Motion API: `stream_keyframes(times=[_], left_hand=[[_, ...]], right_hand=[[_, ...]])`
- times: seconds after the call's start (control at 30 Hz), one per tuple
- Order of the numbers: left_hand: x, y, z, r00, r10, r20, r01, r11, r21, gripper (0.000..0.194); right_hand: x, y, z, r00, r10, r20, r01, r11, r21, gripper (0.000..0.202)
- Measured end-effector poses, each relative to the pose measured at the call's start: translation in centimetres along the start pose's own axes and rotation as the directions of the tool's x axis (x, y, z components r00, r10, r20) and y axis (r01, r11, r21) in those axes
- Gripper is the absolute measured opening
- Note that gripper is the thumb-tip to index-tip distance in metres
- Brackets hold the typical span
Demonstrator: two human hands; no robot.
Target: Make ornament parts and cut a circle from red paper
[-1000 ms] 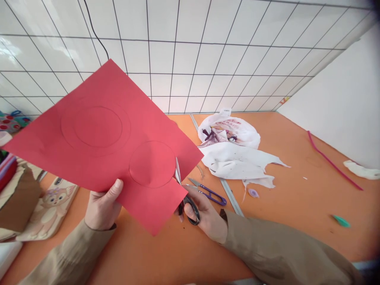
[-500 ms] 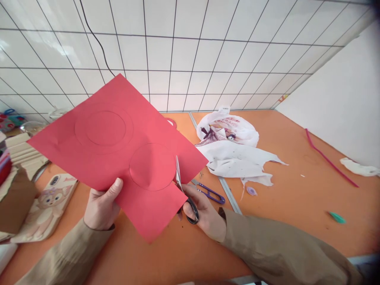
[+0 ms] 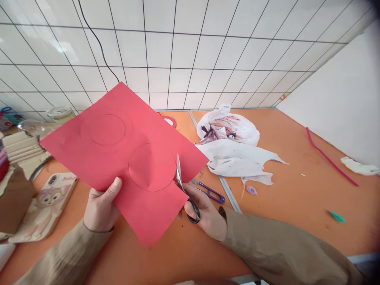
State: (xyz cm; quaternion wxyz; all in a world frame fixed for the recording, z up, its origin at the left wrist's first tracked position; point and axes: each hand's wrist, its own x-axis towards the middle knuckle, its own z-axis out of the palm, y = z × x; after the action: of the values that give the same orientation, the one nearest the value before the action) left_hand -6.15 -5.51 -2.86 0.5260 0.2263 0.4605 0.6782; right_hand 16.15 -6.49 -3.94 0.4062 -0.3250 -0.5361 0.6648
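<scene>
My left hand [image 3: 102, 206] grips the lower left edge of a sheet of red paper [image 3: 142, 138], thumb on top and fingers hidden beneath. Circles are drawn on the sheet: one ring inside another at the upper left, and a single larger outline near the middle. My right hand [image 3: 206, 211] is closed around the black handles of a pair of scissors [image 3: 179, 174]. One metal blade lies over the paper beside the larger circle's right edge; the other is hidden below. A cut runs in from the lower right edge to that circle.
Purple thread snips [image 3: 212, 193] lie just beyond my right hand. Farther back sits a white plastic bag [image 3: 237, 158]. To the left are a phone in a cartoon case [image 3: 47, 209] and a cardboard box [image 3: 16, 198]. A pink strip [image 3: 329, 156] lies at the right, before a tiled wall [image 3: 190, 51].
The far left part of the paper has dipped and shifted slightly right, uncovering more of a glass jar behind it. The scissors and both hands stay almost in place.
</scene>
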Motion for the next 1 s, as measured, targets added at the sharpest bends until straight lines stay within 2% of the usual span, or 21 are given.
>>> stream_keyframes(times=[0.3,0.4,0.63,1.0], left_hand=[[-0.3,0.4,0.1,0.988,-0.153,-0.019,0.153,0.988,0.0,0.024],[-0.5,0.5,0.2,0.984,-0.179,-0.023,0.179,0.984,-0.006,0.026],[-0.5,0.2,-0.2,0.993,-0.114,0.004,0.114,0.993,0.026,0.027],[-1.1,0.1,-0.2,0.999,-0.04,-0.018,0.04,0.999,0.036,0.036]], right_hand=[[0.1,1.2,-0.6,0.993,-0.086,0.077,0.084,0.996,0.024,0.051],[0.1,1.6,-0.6,0.994,-0.075,0.084,0.073,0.997,0.03,0.054],[0.1,2.0,-0.3,0.999,-0.034,0.015,0.032,0.996,0.082,0.044],[0.2,0.7,0.2,0.997,0.044,-0.07,-0.037,0.995,0.093,0.048]])
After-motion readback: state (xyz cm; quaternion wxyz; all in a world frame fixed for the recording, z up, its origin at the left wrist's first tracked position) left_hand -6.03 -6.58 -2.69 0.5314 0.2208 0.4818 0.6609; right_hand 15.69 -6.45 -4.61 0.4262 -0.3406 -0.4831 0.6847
